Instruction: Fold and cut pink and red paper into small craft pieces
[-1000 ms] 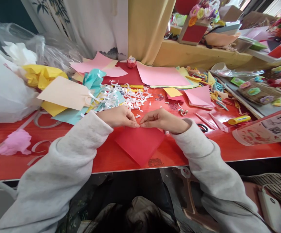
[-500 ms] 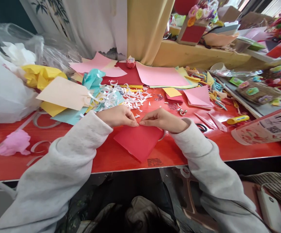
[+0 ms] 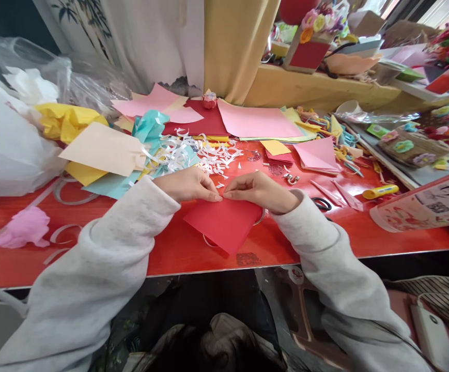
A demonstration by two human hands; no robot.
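Note:
A square red paper [image 3: 226, 222] hangs slightly tilted over the red table [image 3: 170, 256], one corner pointing toward its front edge. My left hand [image 3: 191, 185] pinches the paper's upper edge between thumb and fingers. Close beside it, my right hand [image 3: 259, 191] pinches the same edge, the fingertips of both hands nearly touching. Thin pale paper strips show beneath the paper. Just beyond my hands is a heap of white paper shreds [image 3: 216, 155].
Left are a white plastic bag [image 3: 11, 139], a cream sheet [image 3: 102, 150] and crumpled pink paper [image 3: 23, 227]. Right are pink papers [image 3: 317, 154], black-handled scissors [image 3: 321, 204], a yellow tube [image 3: 380, 191] and a patterned cup [image 3: 421, 204]. Pink sheets [image 3: 259, 121] lie at the back.
The red paper's lower corner has shifted slightly right and up, uncovering a curved pale strip below it. Both hands keep their pinch in nearly the same place.

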